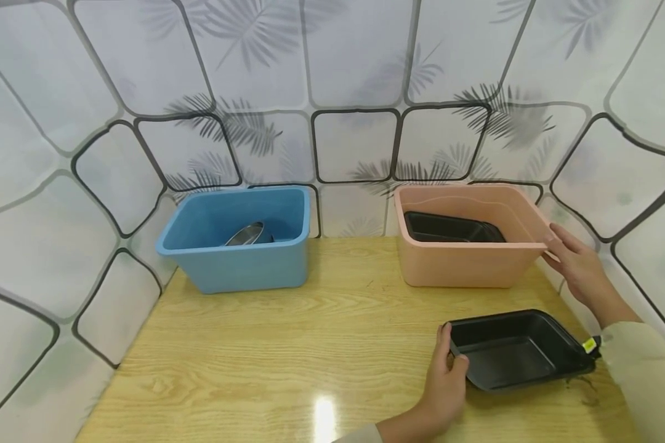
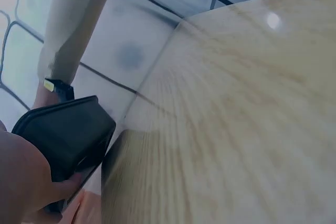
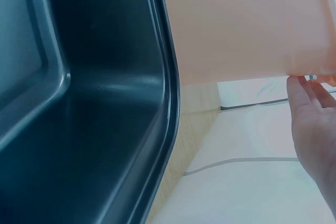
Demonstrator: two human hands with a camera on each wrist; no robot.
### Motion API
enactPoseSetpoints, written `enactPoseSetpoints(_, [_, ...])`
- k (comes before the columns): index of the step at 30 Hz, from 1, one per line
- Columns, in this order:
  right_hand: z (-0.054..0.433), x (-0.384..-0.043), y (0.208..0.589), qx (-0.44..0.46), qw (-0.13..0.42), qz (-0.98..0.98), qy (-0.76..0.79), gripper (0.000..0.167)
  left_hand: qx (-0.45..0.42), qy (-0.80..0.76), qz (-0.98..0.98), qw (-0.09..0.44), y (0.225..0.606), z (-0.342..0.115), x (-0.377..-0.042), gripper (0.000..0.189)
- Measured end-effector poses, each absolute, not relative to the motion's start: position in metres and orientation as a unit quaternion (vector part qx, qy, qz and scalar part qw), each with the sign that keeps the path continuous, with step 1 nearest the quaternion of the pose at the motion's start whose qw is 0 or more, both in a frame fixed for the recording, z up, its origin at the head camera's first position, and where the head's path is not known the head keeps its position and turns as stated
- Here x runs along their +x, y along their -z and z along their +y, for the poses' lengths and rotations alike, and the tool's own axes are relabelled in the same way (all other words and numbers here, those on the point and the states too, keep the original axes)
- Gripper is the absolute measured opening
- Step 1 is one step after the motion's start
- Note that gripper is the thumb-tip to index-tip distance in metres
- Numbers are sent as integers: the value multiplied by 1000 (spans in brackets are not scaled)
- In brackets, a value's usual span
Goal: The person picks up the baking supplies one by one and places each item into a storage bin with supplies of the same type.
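A black rectangular baking pan [image 1: 510, 354] is tilted above the right front of the table, its hollow side toward the head camera. My left hand [image 1: 443, 384] grips its left end, thumb at the near edge and fingers along the outer side. In the left wrist view the pan [image 2: 68, 135] partly hides the right forearm. My right hand [image 1: 579, 267] reaches to the right end of the pink bin [image 1: 462, 267], its fairly straight fingertips at the rim. The right wrist view shows this hand [image 3: 315, 129] touching the bin's side below the rim. Another black pan [image 1: 449, 227] lies inside the bin.
A blue bin [image 1: 249, 267] stands at the back left with a round metal piece [image 1: 246, 234] inside. Patterned cloth walls [image 1: 354, 147] enclose the wooden table [image 1: 244, 357] at the back and both sides. A dark strap with a yellow tag [image 1: 590, 346] is on the right wrist.
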State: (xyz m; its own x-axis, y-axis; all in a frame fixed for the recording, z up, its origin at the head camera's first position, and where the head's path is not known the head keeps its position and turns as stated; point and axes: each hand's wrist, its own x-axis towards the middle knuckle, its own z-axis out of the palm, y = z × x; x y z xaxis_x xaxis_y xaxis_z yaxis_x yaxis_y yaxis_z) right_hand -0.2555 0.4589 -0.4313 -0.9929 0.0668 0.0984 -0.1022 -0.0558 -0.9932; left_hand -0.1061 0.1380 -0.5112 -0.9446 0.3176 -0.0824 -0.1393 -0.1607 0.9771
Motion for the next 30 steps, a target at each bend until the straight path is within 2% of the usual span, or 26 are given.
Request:
enactPoseSetpoints(13, [460, -256, 431, 6, 59, -692, -719, 72, 45, -801, 573, 167, 510, 121, -118, 60])
enactPoseSetpoints(24, [462, -256, 431, 4, 57, -697, -715, 74, 92, -795, 572, 182, 499, 94, -129, 59])
enactPoseSetpoints(30, [461, -257, 430, 8, 57, -700, -712, 73, 112, -781, 591, 169, 496, 76, -139, 58])
